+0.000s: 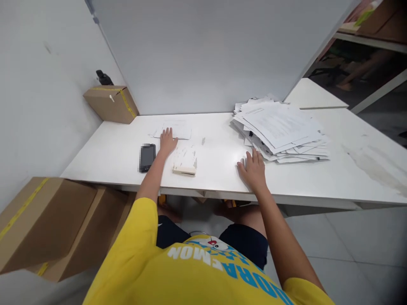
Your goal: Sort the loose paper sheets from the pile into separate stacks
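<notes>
My left hand (167, 142) lies flat and open on the white table (111, 156), its fingertips at the near edge of a few loose white sheets (178, 129). A black phone (147, 157) sits just left of that wrist, and a small stack of white cards (185, 161) just right of it. My right hand (252, 168) rests flat with fingers spread near the table's front edge, close to the left side of a large messy pile of printed papers (282, 129). Neither hand holds anything.
A taped cardboard box (111, 103) with a black object (103, 78) on top stands at the table's back left corner. Bigger cardboard boxes (47, 224) sit on the floor at the left. White partition walls close the back and left. Shelving shows at top right.
</notes>
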A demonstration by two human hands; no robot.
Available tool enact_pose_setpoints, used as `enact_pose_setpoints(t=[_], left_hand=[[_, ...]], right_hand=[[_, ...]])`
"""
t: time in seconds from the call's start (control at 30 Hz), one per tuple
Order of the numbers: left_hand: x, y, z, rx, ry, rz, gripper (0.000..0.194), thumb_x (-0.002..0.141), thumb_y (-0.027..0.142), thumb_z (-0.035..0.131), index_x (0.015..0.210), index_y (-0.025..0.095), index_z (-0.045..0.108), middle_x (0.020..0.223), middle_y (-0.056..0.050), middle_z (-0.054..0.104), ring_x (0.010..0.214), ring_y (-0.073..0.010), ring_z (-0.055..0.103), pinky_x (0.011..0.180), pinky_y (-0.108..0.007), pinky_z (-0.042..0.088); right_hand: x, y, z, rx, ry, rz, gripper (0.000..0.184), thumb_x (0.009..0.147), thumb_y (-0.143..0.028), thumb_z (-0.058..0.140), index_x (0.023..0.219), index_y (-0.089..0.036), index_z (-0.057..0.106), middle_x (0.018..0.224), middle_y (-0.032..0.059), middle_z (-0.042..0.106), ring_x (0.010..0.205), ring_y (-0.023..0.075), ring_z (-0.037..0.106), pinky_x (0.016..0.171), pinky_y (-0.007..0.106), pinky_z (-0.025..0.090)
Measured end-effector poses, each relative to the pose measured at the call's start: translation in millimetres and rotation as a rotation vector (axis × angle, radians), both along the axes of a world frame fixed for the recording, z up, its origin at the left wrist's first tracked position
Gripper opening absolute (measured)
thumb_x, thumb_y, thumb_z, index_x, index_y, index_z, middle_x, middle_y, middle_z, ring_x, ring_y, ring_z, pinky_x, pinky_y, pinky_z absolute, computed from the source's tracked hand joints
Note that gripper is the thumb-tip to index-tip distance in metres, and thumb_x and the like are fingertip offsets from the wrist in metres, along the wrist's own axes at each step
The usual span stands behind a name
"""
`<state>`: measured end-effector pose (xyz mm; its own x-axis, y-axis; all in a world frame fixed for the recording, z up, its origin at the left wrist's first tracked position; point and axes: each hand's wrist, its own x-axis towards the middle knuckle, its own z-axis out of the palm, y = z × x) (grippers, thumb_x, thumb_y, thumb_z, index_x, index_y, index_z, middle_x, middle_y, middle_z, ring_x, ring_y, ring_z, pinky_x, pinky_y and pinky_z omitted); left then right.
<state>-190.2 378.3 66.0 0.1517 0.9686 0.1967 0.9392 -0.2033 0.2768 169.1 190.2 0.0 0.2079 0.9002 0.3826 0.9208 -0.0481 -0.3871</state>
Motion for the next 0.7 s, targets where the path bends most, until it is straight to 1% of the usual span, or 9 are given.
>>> enact_pose_setpoints(t=[0.1, 0.2, 0.3, 0.37, 0.43, 0.5, 0.53, 0.6, 0.7], left_hand=[[8, 15, -2.8, -0.032, -0.014, -0.096, 0.058, 0.095, 0.039, 0.047, 0.144, 0.007, 0.046, 0.153, -0.02, 0.043, 0.146, -0.0345, 0.035, 0.119, -0.053, 0.029], [21, 11, -8.2, -0.069, -0.017, -0.315, 0.045, 0.094, 0.041, 0.05, 0.132, 0.021, 0.061, 0.14, -0.008, 0.06, 0.133, -0.0249, 0.053, 0.113, -0.041, 0.042], [35, 8, -12.8, 0.005, -0.037, -0.496, 0.041, 0.092, 0.038, 0.054, 0.131, 0.027, 0.062, 0.142, -0.001, 0.059, 0.135, -0.0204, 0.051, 0.117, -0.039, 0.039], [38, 11, -14.5, 0.113, -0.056, -0.448, 0.042, 0.095, 0.036, 0.049, 0.134, 0.023, 0.06, 0.147, -0.004, 0.055, 0.142, -0.0228, 0.042, 0.121, -0.044, 0.031], [33, 15, -16.0, 0.173, -0.071, -0.219, 0.049, 0.096, 0.038, 0.046, 0.139, 0.016, 0.054, 0.152, -0.012, 0.048, 0.148, -0.029, 0.032, 0.123, -0.052, 0.023], [25, 18, -17.5, 0.142, -0.077, 0.007, 0.06, 0.095, 0.041, 0.047, 0.144, 0.006, 0.046, 0.155, -0.02, 0.04, 0.149, -0.036, 0.027, 0.122, -0.057, 0.019], [22, 18, -18.2, 0.113, -0.075, 0.064, 0.063, 0.095, 0.043, 0.048, 0.144, 0.003, 0.044, 0.154, -0.024, 0.039, 0.148, -0.0382, 0.028, 0.121, -0.058, 0.019], [18, 17, -19.4, 0.07, -0.064, 0.032, 0.056, 0.096, 0.042, 0.044, 0.136, 0.003, 0.052, 0.145, -0.026, 0.05, 0.141, -0.0388, 0.04, 0.118, -0.058, 0.028], [22, 11, -21.4, 0.059, -0.049, -0.139, 0.042, 0.099, 0.037, 0.036, 0.117, 0.015, 0.067, 0.119, -0.016, 0.071, 0.12, -0.0315, 0.061, 0.107, -0.051, 0.045]], right_hand=[[-2, 0, 0.8, 0.072, 0.002, 0.01, 0.055, 0.092, -0.039, 0.042, 0.137, -0.008, 0.048, 0.153, 0.0245, 0.039, 0.146, 0.0371, 0.031, 0.111, 0.059, 0.035], [-4, 4, 2.7, 0.099, 0.003, 0.143, 0.045, 0.093, -0.033, 0.041, 0.13, -0.013, 0.056, 0.144, 0.02, 0.054, 0.139, 0.0335, 0.044, 0.109, 0.056, 0.04], [-15, 20, 7.6, 0.029, 0.039, 0.297, 0.044, 0.093, -0.034, 0.04, 0.13, -0.016, 0.058, 0.138, 0.016, 0.06, 0.132, 0.0306, 0.052, 0.111, 0.053, 0.041], [-31, 39, 12.0, -0.047, 0.067, 0.317, 0.05, 0.094, -0.039, 0.041, 0.135, -0.015, 0.055, 0.142, 0.0163, 0.057, 0.135, 0.0307, 0.05, 0.114, 0.052, 0.037], [-53, 63, 16.3, -0.136, 0.069, 0.293, 0.06, 0.092, -0.046, 0.044, 0.141, -0.012, 0.048, 0.151, 0.0179, 0.048, 0.142, 0.0323, 0.041, 0.117, 0.052, 0.031], [-75, 92, 19.6, -0.222, 0.045, 0.28, 0.07, 0.091, -0.053, 0.047, 0.145, -0.01, 0.043, 0.157, 0.0187, 0.037, 0.147, 0.0338, 0.032, 0.12, 0.053, 0.024], [-83, 106, 20.9, -0.25, 0.036, 0.278, 0.072, 0.091, -0.055, 0.047, 0.146, -0.01, 0.041, 0.159, 0.0188, 0.034, 0.148, 0.0339, 0.029, 0.121, 0.053, 0.021], [-93, 134, 22.2, -0.262, 0.042, 0.273, 0.07, 0.094, -0.056, 0.041, 0.146, -0.01, 0.04, 0.16, 0.0188, 0.031, 0.149, 0.0323, 0.026, 0.121, 0.051, 0.019], [-93, 168, 21.3, -0.202, 0.111, 0.228, 0.066, 0.097, -0.055, 0.031, 0.145, -0.01, 0.042, 0.159, 0.0197, 0.034, 0.148, 0.031, 0.03, 0.119, 0.049, 0.024]])
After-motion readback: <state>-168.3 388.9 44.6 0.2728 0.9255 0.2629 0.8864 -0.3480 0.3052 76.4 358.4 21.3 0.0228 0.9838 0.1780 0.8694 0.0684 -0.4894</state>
